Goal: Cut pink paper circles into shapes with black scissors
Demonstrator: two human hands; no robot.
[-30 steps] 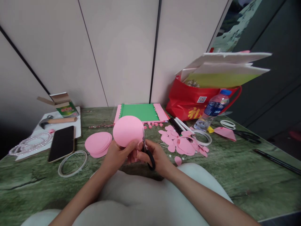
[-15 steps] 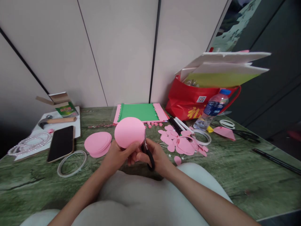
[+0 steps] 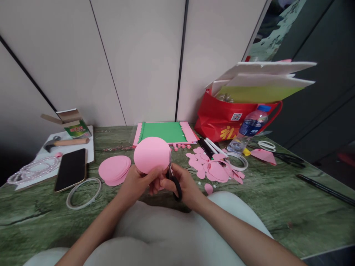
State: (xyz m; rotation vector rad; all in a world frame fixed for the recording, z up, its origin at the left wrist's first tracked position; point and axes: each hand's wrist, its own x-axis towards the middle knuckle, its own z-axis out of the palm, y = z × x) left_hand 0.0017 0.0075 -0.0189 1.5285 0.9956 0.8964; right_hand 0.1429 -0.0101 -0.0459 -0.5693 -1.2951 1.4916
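A round pink paper disc [image 3: 151,154] is pinched at its lower edge by my left hand [image 3: 142,181], thumb on the near face. My right hand [image 3: 186,186] grips black-handled scissors [image 3: 176,187], with the blades pointing up along the disc's right edge. Part of the fingers behind the disc is hidden. To the left of my hands lies a stack of pink paper circles [image 3: 114,168]. A heap of pink paper cut-outs [image 3: 213,168] spreads to the right, with one small pink piece [image 3: 209,189] nearer to me.
On the left are a phone [image 3: 71,170], a tape roll [image 3: 84,193], a hammer [image 3: 68,142], bead strings [image 3: 34,168] and an opened box [image 3: 76,127]. Green paper [image 3: 162,132] lies at the back. At right stand a red bag [image 3: 213,116] and a water bottle [image 3: 251,129], near another tape roll [image 3: 237,161].
Little differs. The whole view has shifted slightly, and both hands keep the same hold, with the scissors still at the disc's right edge.
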